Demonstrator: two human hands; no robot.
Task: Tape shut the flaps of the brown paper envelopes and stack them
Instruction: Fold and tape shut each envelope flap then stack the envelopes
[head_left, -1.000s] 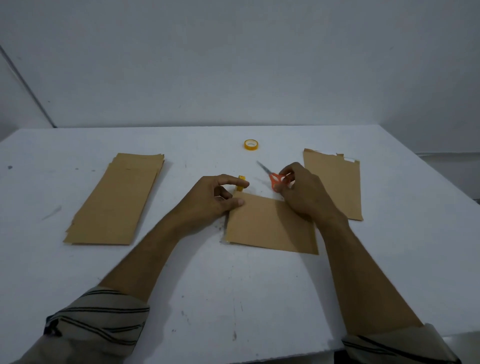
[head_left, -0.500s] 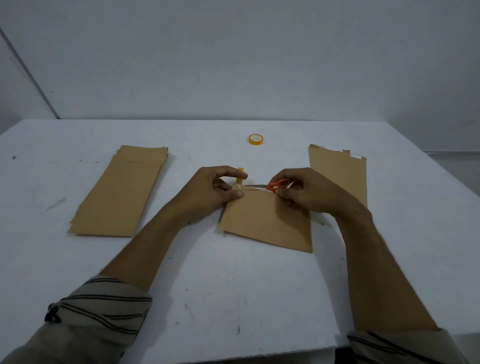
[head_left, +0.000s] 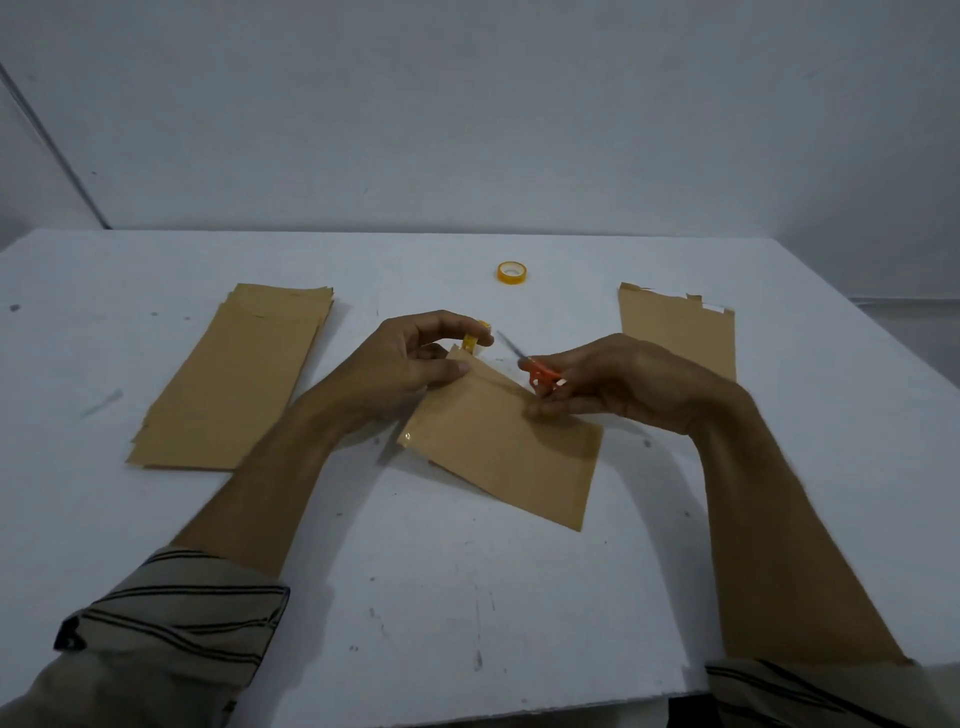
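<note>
1. Envelope (head_left: 509, 447) of brown paper lies flat at the middle of the white table (head_left: 467, 597), turned askew so that its near-right corner points toward the person. A small glossy patch shows at its near-left corner.
2. The left hand (head_left: 410, 364) is at the envelope's far-left corner. Its curled fingers hold a small yellow tape roll (head_left: 477, 340) just past that corner, and the thumb lies on the paper.
3. The right hand (head_left: 618, 387) is over the envelope's far edge, closed round the orange handles of the scissors (head_left: 540, 371). The thin blades point far and left toward the small yellow tape roll. Whether the blades are parted cannot be told, since they are blurred.
4. The two hands are near each other but do not touch.
5. A stack of brown envelopes (head_left: 234, 379) lies well to the left, long side running near to far, with its edges slightly fanned.
6. On the right, beyond the right hand, lies a taped envelope pile (head_left: 680, 332) with ragged flaps and a pale strip along its far edge. How many are in it cannot be told.
7. A second yellow tape roll (head_left: 512, 272) lies flat farther back, near the middle.
8. Striped sleeves (head_left: 176, 623) are rolled up on both forearms.
</note>
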